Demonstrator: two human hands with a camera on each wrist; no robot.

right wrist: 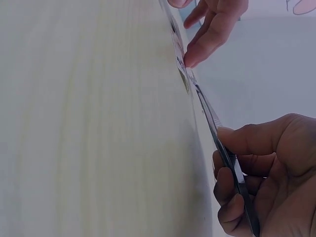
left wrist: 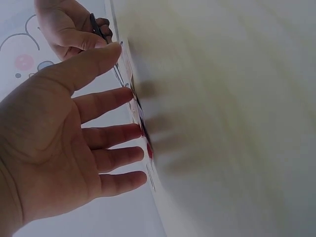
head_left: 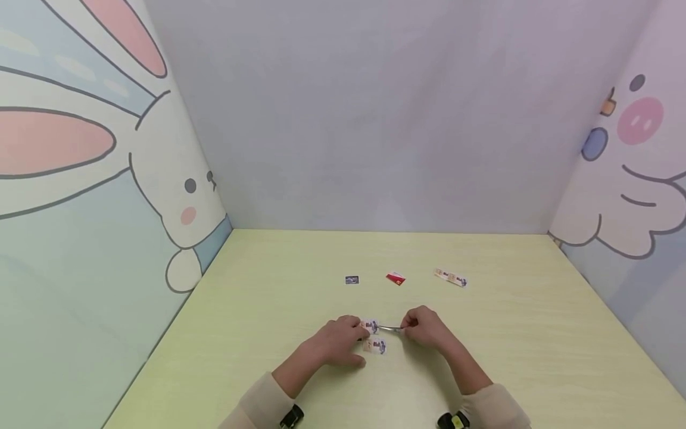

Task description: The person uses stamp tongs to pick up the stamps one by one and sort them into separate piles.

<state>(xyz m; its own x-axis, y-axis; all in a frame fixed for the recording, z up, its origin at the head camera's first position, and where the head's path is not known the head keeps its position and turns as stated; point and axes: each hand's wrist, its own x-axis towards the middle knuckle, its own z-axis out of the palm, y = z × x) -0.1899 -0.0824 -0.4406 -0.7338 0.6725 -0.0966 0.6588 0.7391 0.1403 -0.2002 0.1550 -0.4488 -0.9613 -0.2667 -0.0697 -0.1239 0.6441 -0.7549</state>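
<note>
My right hand (head_left: 427, 329) pinches a pair of metal tweezers (head_left: 390, 329), thumb against fingers. The tweezers' tips point left and meet the right edge of a small stamp-like printed paper (head_left: 371, 325). My left hand (head_left: 336, 342) lies with extended fingers over the left side of this paper, covering part of it. Just below is a second, similar printed paper (head_left: 376, 346), between the left index finger and thumb in the head view. From the right wrist, the tweezers (right wrist: 215, 129) show as a slim dark and silver tool, close over the tabletop.
Farther back on the pale wooden table (head_left: 278, 268) lie a small dark-blue picture stamp (head_left: 352, 280), a red and white piece (head_left: 396, 278) and a strip of printed papers (head_left: 451, 277). A grey back wall (head_left: 375, 119) and cartoon-printed side panels (head_left: 80, 286) enclose the table.
</note>
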